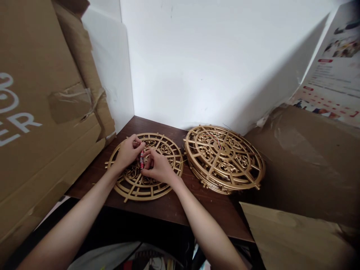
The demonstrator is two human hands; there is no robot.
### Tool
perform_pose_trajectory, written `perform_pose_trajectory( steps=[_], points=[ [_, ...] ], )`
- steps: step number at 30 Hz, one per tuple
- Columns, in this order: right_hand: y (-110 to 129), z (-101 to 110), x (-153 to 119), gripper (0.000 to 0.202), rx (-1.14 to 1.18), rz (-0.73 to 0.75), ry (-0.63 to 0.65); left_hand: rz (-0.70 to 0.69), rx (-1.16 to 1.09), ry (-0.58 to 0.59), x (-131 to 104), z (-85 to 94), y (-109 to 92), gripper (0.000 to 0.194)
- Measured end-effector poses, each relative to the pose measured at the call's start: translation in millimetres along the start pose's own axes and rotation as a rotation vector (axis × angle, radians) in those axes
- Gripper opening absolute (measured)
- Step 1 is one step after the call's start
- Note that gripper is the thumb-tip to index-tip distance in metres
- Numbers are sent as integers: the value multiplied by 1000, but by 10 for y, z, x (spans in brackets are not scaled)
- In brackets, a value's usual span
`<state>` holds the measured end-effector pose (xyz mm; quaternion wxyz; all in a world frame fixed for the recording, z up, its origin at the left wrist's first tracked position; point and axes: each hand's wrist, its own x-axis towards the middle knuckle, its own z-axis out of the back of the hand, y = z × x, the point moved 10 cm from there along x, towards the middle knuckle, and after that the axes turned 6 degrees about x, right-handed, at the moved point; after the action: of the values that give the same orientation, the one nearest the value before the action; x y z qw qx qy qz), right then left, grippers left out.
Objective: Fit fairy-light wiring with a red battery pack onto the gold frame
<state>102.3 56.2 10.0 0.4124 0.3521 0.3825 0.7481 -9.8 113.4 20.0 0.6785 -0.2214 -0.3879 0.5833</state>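
Observation:
A round gold openwork frame [152,197] lies flat on the dark brown table. Over its middle, a small red and white cylinder [141,160] is held upright in the picture between my two hands. The fingers of my left hand [129,152] pinch its upper end. Thumb and fingers of my right hand [159,167] close around its lower end. What the cylinder rests on is hidden by the fingers. To the right is a stack of similar gold frames [225,157], with thin red and white wires on the top one.
The brown table [194,202] stands against a white wall [197,67]. A large cardboard box [42,93] rises at the left. More cardboard [298,161] and a printed sheet [334,75] border the right side. A cardboard flap [292,236] sits at the lower right.

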Motion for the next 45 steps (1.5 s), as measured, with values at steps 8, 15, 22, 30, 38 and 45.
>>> perform_pose_trajectory(
  steps=[8,15,22,30,38,45],
  points=[
    [37,-9,-3,40,-26,39,11,1,5,4,14,-15,20,19],
    [51,-7,-5,40,-63,38,28,-2,21,-20,-5,17,-25,19],
    [19,-7,4,40,-77,8,-4,-11,35,-20,6,3,-32,19],
    [36,17,-1,39,-68,48,-24,-11,8,-16,12,-5,-28,18],
    [151,-15,-20,34,-44,135,45,14,-9,-20,18,-16,51,21],
    [179,-13,-12,30,-149,157,-7,21,45,-49,22,13,42,19]
  ],
)
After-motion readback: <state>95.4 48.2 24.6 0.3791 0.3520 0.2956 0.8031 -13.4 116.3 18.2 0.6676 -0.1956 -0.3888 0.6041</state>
